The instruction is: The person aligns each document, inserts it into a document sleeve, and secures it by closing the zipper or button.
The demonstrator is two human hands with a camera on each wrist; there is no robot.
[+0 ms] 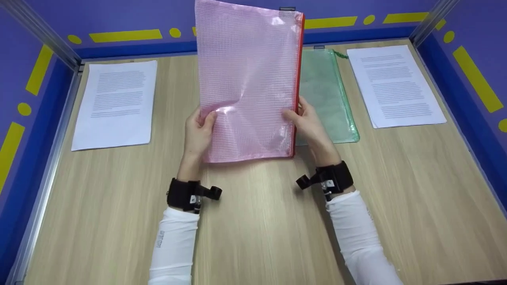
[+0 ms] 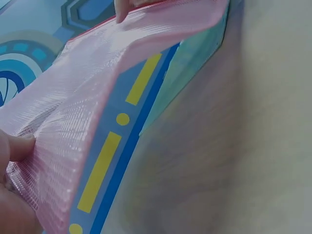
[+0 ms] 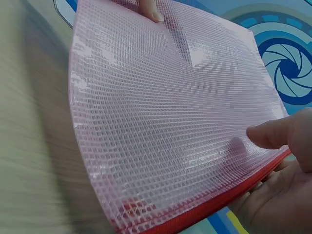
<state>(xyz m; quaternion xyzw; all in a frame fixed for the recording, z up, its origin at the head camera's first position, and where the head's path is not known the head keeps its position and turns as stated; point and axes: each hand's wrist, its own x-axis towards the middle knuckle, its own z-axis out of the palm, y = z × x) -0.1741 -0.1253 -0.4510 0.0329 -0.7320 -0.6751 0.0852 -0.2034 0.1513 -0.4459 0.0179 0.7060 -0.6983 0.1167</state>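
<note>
Printed sheets (image 1: pixel 115 105) are seen laid at the left of the wooden surface (image 1: pixel 253 221). Near the center, a pink mesh pouch (image 1: pixel 249 75) is held raised, its left side gripped by the fingers of the left hand (image 1: pixel 199 132) and its red-edged right side by those of the right hand (image 1: pixel 313 124). A green pouch (image 1: pixel 323 99), partly hidden behind, is flanked by a second paper stack (image 1: pixel 397 87).

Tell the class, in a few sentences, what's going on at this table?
A person holds a pink pouch up off the table, the left hand gripping its plain edge and the right hand its red edge. A green pouch lies on the table, partly hidden behind it. Printed papers lie at the left and right.
</note>
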